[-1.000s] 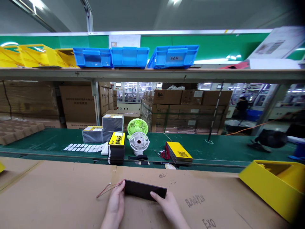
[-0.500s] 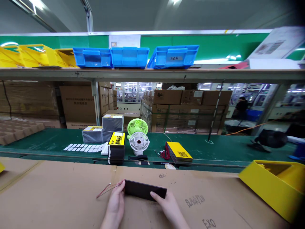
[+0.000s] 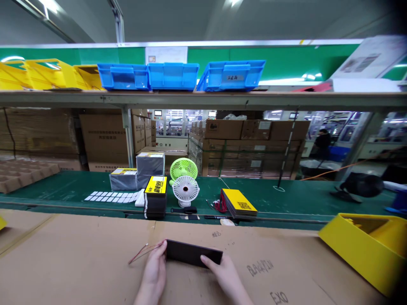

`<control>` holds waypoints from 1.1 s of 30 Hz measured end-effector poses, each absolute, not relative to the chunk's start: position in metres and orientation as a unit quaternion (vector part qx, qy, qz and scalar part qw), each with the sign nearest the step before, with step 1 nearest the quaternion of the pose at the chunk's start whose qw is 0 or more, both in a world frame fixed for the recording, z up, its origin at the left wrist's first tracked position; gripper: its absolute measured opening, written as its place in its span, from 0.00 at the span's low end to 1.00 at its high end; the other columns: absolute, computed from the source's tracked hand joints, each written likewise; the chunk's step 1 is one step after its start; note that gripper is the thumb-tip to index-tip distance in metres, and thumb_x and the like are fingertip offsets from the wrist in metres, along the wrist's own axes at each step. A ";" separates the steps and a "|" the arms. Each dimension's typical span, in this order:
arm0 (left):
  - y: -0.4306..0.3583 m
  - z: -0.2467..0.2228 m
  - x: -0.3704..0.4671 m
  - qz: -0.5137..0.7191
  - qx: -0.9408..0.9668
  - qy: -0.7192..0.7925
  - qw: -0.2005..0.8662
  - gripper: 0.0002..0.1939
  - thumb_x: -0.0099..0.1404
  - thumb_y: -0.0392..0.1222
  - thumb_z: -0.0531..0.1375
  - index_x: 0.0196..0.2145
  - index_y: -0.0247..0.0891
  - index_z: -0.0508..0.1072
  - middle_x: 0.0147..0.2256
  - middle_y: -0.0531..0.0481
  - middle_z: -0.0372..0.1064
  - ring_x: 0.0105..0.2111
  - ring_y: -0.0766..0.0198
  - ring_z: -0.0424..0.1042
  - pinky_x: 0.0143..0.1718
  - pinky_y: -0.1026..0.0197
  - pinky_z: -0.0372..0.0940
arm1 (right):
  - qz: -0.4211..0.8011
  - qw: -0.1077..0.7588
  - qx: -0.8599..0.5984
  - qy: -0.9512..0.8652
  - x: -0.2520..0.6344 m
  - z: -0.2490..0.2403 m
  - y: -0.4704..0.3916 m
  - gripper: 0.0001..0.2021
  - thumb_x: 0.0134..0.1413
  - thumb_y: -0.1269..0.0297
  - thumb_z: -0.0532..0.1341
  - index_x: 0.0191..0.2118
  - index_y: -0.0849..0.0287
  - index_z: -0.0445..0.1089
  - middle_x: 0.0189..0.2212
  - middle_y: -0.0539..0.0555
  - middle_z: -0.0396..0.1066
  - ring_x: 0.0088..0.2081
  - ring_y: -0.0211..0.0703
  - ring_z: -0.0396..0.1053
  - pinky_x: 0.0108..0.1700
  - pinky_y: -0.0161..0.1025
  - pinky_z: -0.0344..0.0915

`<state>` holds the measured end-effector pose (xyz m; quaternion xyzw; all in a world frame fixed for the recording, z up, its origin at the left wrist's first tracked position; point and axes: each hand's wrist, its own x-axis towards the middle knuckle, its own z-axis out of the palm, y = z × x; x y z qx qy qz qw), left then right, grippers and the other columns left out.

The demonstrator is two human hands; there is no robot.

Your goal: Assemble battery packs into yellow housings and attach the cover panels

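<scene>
A flat black rectangular panel with thin reddish wires at its left end is held above the cardboard. My left hand grips the left end, its thumb at the upper corner by the wires. On the right end, my right hand presses its thumb on the dark face, the other fingers hidden behind. Beyond the hands lies a stack of yellow-topped panels with a printed code and bundled red wires. Left of it stands a taller stack of black pieces with a yellow printed top.
A white fan and a green fan stand on the green bench. White stickers lie at left, near grey wrapped blocks. A yellow bin sits at right. Blue bins line the shelf above.
</scene>
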<state>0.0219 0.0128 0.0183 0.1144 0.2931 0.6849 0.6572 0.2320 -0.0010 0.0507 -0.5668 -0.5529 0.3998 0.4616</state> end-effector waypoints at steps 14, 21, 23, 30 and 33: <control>0.014 0.016 0.022 0.686 0.107 0.299 0.654 0.04 0.54 0.31 0.63 0.30 0.35 0.75 0.35 0.47 0.74 0.39 0.64 0.73 0.45 0.64 0.65 | 0.401 0.463 -0.567 -0.551 0.235 0.039 0.002 0.18 0.40 0.56 0.64 0.38 0.62 0.72 0.39 0.58 0.75 0.45 0.54 0.70 0.50 0.45 0.63; 0.014 0.015 0.022 0.687 0.108 0.300 0.653 0.05 0.55 0.31 0.62 0.31 0.34 0.75 0.36 0.46 0.75 0.38 0.65 0.73 0.45 0.65 0.64 | 0.406 0.454 -0.560 -0.561 0.235 0.040 0.003 0.17 0.42 0.57 0.63 0.38 0.62 0.72 0.38 0.58 0.75 0.44 0.54 0.70 0.49 0.45 0.63; 0.014 0.016 0.022 0.687 0.108 0.300 0.652 0.05 0.54 0.31 0.62 0.31 0.34 0.75 0.36 0.46 0.75 0.38 0.65 0.73 0.45 0.64 0.64 | 0.402 0.453 -0.567 -0.558 0.235 0.040 0.003 0.18 0.41 0.57 0.64 0.38 0.62 0.72 0.38 0.58 0.75 0.44 0.54 0.70 0.50 0.46 0.63; 0.012 0.020 0.023 0.688 0.103 0.303 0.651 0.04 0.54 0.30 0.62 0.30 0.34 0.75 0.36 0.45 0.75 0.38 0.64 0.73 0.45 0.62 0.65 | 0.410 0.453 -0.558 -0.561 0.235 0.042 0.002 0.18 0.42 0.56 0.63 0.39 0.62 0.72 0.39 0.58 0.75 0.45 0.54 0.70 0.50 0.44 0.63; 0.011 0.024 0.023 0.690 0.103 0.304 0.649 0.04 0.54 0.30 0.62 0.30 0.34 0.75 0.35 0.45 0.75 0.38 0.63 0.74 0.45 0.63 0.65 | 0.408 0.452 -0.565 -0.558 0.235 0.042 0.002 0.18 0.41 0.56 0.63 0.38 0.62 0.72 0.38 0.58 0.75 0.44 0.54 0.70 0.49 0.45 0.64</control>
